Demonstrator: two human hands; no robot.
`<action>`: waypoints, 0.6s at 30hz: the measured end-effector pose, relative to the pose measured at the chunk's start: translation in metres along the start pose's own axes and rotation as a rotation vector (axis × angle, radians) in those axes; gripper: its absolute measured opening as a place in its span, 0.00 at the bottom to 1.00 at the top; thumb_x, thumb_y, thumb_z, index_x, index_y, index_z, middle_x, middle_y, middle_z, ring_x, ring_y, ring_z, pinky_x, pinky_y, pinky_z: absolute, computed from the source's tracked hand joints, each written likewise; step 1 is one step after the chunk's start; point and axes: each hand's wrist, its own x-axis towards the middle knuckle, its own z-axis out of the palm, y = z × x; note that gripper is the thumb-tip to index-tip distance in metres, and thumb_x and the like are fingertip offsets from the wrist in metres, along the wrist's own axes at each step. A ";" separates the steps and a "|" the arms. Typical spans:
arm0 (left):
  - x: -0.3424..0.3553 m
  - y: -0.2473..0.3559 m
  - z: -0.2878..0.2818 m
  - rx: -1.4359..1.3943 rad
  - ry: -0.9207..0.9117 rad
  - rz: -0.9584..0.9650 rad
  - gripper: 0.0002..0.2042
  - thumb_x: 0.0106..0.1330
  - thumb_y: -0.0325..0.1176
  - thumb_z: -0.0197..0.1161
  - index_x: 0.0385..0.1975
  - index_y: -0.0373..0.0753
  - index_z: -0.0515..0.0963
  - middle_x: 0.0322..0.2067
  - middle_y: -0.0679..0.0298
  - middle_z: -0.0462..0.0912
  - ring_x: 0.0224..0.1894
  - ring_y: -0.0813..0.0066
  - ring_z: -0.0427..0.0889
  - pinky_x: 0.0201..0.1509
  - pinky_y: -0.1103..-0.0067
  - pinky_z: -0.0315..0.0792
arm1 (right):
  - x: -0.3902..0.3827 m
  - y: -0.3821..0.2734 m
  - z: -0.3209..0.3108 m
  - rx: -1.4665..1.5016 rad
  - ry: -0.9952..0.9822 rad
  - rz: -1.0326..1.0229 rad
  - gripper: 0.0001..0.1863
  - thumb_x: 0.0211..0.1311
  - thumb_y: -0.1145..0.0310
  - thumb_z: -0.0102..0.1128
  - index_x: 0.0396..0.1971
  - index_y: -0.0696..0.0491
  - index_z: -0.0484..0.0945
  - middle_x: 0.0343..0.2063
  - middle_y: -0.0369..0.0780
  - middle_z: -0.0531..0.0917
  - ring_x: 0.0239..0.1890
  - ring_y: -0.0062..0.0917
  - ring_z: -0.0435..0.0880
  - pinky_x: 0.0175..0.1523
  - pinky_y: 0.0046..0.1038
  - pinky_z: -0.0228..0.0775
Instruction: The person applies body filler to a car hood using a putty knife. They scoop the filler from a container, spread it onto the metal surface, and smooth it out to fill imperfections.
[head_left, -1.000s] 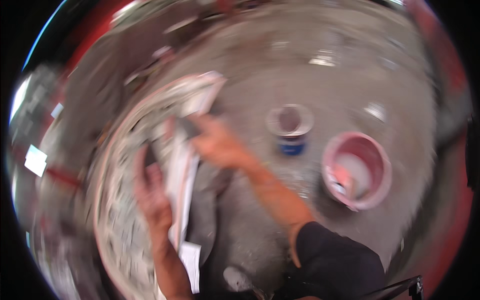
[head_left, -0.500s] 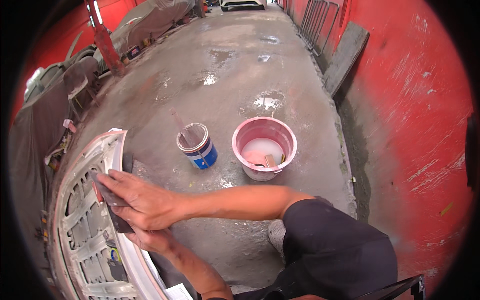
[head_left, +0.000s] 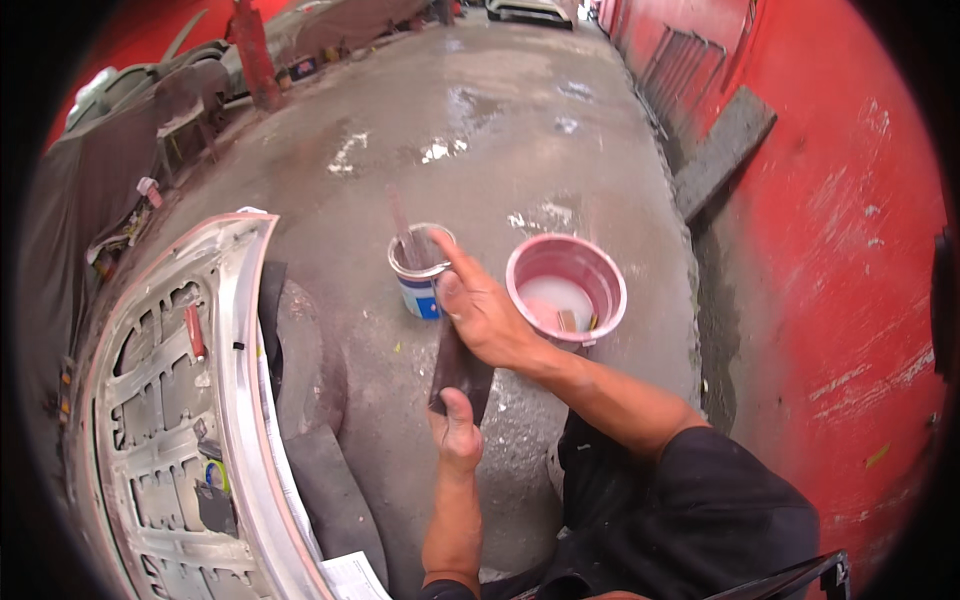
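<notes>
A dark sheet that looks like sandpaper [head_left: 462, 372] hangs between my two hands, above the floor beside a bare metal car panel [head_left: 250, 330]. My left hand [head_left: 457, 432] grips its lower end, thumb up in front and the other fingers mostly hidden. At the upper end is my right hand [head_left: 487, 318], its thumb bent and a finger stretched toward the paint can [head_left: 420, 296]; its grip on the sheet is partly hidden. The can is blue and white, with a stick [head_left: 408, 235] standing in it. To its right stands a pink bucket [head_left: 612, 290] holding cloudy liquid and small blocks.
A red-handled tool [head_left: 194, 330] and a roll of tape [head_left: 214, 476] rest on the panel's frame. Dark matting [head_left: 325, 490] lies by its edge. Along the red wall [head_left: 840, 250] lean a grey board [head_left: 728, 152] and a metal rack [head_left: 684, 68]. The concrete floor has wet patches.
Both hands have moved right, off the panel's edge, taking the dark sheet with them. They are now farther apart, the right one above the left. The view has shifted slightly.
</notes>
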 end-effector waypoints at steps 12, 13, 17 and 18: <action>0.032 0.048 0.000 -0.048 0.398 0.028 0.32 0.75 0.53 0.41 0.64 0.27 0.60 0.61 0.50 0.66 0.63 0.57 0.68 0.67 0.65 0.63 | -0.023 -0.001 0.043 0.150 -0.244 0.031 0.28 0.66 0.61 0.54 0.66 0.49 0.64 0.58 0.56 0.72 0.60 0.45 0.73 0.61 0.35 0.68; 0.036 0.050 -0.006 -0.061 0.414 0.025 0.32 0.75 0.53 0.41 0.64 0.27 0.60 0.61 0.50 0.67 0.63 0.57 0.68 0.66 0.65 0.63 | -0.026 -0.003 0.043 0.110 -0.275 0.011 0.28 0.66 0.62 0.54 0.66 0.49 0.64 0.58 0.56 0.71 0.60 0.46 0.73 0.61 0.35 0.68; 0.046 0.045 -0.027 -0.072 0.476 -0.016 0.32 0.74 0.54 0.41 0.62 0.27 0.62 0.59 0.50 0.68 0.60 0.57 0.71 0.63 0.65 0.67 | -0.035 0.005 0.049 -0.084 -0.371 -0.079 0.32 0.62 0.65 0.56 0.67 0.47 0.61 0.58 0.58 0.71 0.62 0.50 0.70 0.61 0.37 0.67; 0.051 0.041 -0.036 -0.090 0.470 -0.051 0.32 0.74 0.54 0.41 0.62 0.27 0.62 0.59 0.50 0.68 0.60 0.57 0.71 0.63 0.65 0.67 | -0.036 0.005 0.047 -0.152 -0.381 -0.095 0.32 0.62 0.66 0.57 0.67 0.47 0.61 0.57 0.58 0.71 0.62 0.50 0.70 0.61 0.37 0.66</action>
